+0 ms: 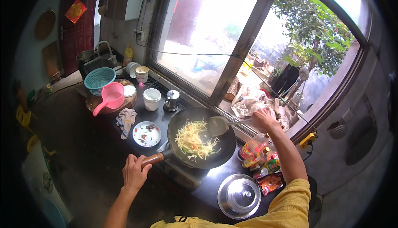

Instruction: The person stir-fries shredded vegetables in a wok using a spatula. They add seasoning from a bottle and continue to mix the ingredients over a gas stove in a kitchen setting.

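My left hand (135, 172) grips the brown wooden handle (153, 159) of a dark wok (224, 153) that sits on a stove (183, 175). Pale shredded vegetables (194, 139), with a few orange and green bits among them, lie in the wok's middle and left. My right hand (264, 119) is raised beyond the wok's right rim and closed around the shaft of a metal spatula (218, 126). The spatula's broad blade is inside the wok, to the right of the shreds.
Left of the wok are a plate with food scraps (146, 134), a cloth (126, 120), a white tub (152, 99) and a pink ladle (112, 95). Several bottles (258, 153) and a metal lid (238, 196) stand to the right. A cable (186, 53) crosses the window.
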Available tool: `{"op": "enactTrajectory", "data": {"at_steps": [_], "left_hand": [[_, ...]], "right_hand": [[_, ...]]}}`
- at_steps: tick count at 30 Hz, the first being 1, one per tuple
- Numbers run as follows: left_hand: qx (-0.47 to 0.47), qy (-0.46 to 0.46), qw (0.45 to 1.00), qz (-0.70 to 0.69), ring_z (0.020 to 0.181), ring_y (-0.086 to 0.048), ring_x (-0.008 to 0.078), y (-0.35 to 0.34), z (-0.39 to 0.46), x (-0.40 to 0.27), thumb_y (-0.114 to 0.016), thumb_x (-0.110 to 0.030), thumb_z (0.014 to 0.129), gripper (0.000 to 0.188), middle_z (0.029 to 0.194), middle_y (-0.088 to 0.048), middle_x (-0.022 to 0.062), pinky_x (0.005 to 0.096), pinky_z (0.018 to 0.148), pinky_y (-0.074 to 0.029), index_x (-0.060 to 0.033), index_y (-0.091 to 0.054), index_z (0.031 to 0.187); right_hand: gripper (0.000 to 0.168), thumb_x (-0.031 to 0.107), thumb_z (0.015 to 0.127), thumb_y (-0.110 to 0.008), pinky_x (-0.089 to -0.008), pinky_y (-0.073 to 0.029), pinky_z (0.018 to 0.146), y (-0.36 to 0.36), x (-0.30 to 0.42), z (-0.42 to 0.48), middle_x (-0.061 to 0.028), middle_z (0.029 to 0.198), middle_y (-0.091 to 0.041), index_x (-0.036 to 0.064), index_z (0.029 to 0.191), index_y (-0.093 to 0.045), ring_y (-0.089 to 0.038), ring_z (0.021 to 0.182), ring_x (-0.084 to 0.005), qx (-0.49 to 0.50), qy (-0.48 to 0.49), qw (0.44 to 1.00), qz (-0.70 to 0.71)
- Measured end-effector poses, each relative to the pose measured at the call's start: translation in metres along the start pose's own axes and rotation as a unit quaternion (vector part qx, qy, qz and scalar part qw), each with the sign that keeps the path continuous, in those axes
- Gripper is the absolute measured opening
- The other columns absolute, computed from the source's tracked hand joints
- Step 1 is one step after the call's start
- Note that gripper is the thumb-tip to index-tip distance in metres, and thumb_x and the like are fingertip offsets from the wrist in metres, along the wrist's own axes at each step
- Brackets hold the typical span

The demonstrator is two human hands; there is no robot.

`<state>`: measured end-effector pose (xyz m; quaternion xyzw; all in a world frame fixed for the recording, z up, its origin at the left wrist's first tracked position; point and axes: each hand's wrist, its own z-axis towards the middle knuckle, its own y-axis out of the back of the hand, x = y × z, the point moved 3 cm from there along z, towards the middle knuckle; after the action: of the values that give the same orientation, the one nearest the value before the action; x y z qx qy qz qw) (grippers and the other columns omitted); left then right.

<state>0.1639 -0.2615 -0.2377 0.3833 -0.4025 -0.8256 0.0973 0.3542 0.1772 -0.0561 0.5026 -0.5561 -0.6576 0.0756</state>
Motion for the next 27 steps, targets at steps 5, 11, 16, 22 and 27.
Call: {"op": "enactTrajectory", "data": {"at_steps": [5, 11, 16, 22, 27], "left_hand": [[-0.003, -0.011, 1.000, 0.005, 0.090, -0.058, 0.0331, -0.006, 0.003, -0.002, -0.081, -0.021, 0.076, 0.036, 0.096, -0.051, 0.0122, 0.0445, 0.073, -0.050, -0.0092, -0.065, 0.106], [0.004, 0.004, 1.000, 0.017, 0.089, -0.058, 0.0322, 0.000, 0.000, 0.002, -0.081, -0.022, 0.076, 0.036, 0.096, -0.050, 0.0116, 0.0441, 0.072, -0.050, -0.0095, -0.065, 0.106], [-0.005, 0.013, 1.000, 0.005, 0.089, -0.058, 0.0319, -0.001, 0.000, 0.001, -0.081, -0.021, 0.075, 0.037, 0.096, -0.051, 0.0114, 0.0437, 0.073, -0.050, -0.0092, -0.066, 0.106], [-0.010, 0.011, 1.000, -0.015, 0.089, -0.058, 0.0327, -0.006, 0.004, -0.001, -0.082, -0.020, 0.075, 0.037, 0.096, -0.052, 0.0121, 0.0439, 0.074, -0.050, -0.0080, -0.067, 0.106], [-0.015, 0.003, 1.000, -0.002, 0.089, -0.058, 0.0327, -0.003, 0.001, 0.002, -0.082, -0.020, 0.074, 0.038, 0.096, -0.051, 0.0124, 0.0438, 0.074, -0.049, -0.0075, -0.067, 0.106]], "right_hand": [[0.025, 0.028, 0.085, -0.056, -0.0370, -0.056, 0.073, -0.022, 0.043, 0.032, -0.0095, 0.088, -0.074, 0.014, 0.082, -0.075, -0.072, 0.084, -0.0233, 0.005, 0.065, 0.998, -0.001], [0.019, 0.029, 0.083, -0.058, -0.0380, -0.052, 0.070, 0.000, -0.009, 0.026, -0.0062, 0.081, -0.071, 0.020, 0.084, -0.075, -0.069, 0.078, -0.0227, -0.011, 0.028, 0.999, 0.023], [0.026, 0.037, 0.084, -0.062, -0.0345, -0.054, 0.070, -0.022, -0.008, 0.000, -0.0059, 0.088, -0.074, 0.016, 0.090, -0.076, -0.070, 0.081, -0.0185, 0.113, 0.020, 0.993, 0.034], [0.050, 0.048, 0.086, -0.072, -0.0324, -0.054, 0.075, -0.158, 0.069, -0.026, -0.0078, 0.089, -0.073, 0.009, 0.116, -0.073, -0.069, 0.081, -0.0162, 0.247, 0.019, 0.801, 0.546], [0.051, 0.048, 0.081, -0.075, -0.0322, -0.055, 0.078, -0.151, 0.054, -0.058, -0.0085, 0.097, -0.075, 0.011, 0.116, -0.073, -0.072, 0.089, -0.0173, 0.140, -0.071, 0.852, 0.499]]}}
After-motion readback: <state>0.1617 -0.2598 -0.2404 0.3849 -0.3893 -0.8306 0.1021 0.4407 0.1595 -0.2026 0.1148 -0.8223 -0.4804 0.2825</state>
